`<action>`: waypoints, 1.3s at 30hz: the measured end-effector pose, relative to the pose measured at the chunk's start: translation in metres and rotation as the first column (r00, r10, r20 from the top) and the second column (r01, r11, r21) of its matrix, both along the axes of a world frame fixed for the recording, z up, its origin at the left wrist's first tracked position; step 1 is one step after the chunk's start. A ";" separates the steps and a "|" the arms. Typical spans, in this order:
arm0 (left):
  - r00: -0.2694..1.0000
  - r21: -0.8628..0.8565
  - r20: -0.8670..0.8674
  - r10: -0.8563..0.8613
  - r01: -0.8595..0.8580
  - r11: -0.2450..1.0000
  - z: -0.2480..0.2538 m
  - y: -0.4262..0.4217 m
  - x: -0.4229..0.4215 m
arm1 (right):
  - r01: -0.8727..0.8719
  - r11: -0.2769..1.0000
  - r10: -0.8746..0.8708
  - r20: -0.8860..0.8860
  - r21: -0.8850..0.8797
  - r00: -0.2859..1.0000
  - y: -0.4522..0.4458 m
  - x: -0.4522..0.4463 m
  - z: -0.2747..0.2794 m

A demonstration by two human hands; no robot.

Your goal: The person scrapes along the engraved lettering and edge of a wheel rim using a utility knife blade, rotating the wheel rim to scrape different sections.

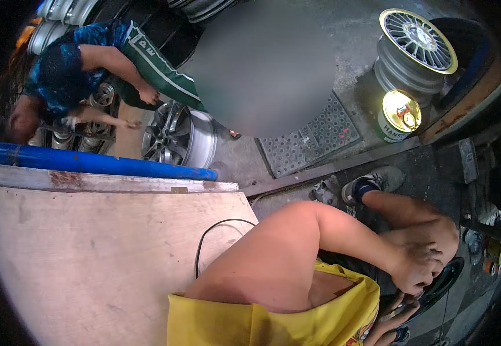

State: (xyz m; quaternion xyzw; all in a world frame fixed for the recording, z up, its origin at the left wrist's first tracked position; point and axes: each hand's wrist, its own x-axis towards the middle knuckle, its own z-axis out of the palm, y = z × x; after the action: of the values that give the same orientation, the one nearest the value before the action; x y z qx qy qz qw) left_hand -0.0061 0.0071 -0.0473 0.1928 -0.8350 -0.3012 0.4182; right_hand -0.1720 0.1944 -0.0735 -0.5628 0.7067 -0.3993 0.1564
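Note:
At the lower right, my left hand (417,267) has its fingers curled inward over something small that I cannot make out, close to my bent knee (445,233). Just below it, my right hand (399,319) shows partly, with fingers stretched out and apart. A dark, glossy curved object (447,284) lies beside both hands, partly hidden by them. My left arm crosses in front of my yellow shirt (273,324).
A pale wooden board (106,248) lies at left beside a blue pipe (100,163). Another person (109,57) bends near an alloy wheel (201,138). A can (399,118), a multi-spoke wheel (417,43) and a perforated mat (325,135) are beyond.

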 end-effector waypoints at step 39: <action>0.997 -0.007 0.071 0.022 -0.022 1.000 0.008 0.002 0.002 | -0.153 0.982 0.178 0.269 -0.113 0.947 -0.012 -0.005 0.013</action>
State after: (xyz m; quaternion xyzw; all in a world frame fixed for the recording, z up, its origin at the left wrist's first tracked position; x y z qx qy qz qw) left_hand -0.0043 0.0094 -0.0389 0.2111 -0.8481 -0.2869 0.3922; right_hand -0.1771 0.1820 -0.0602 -0.5651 0.6093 -0.4912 0.2612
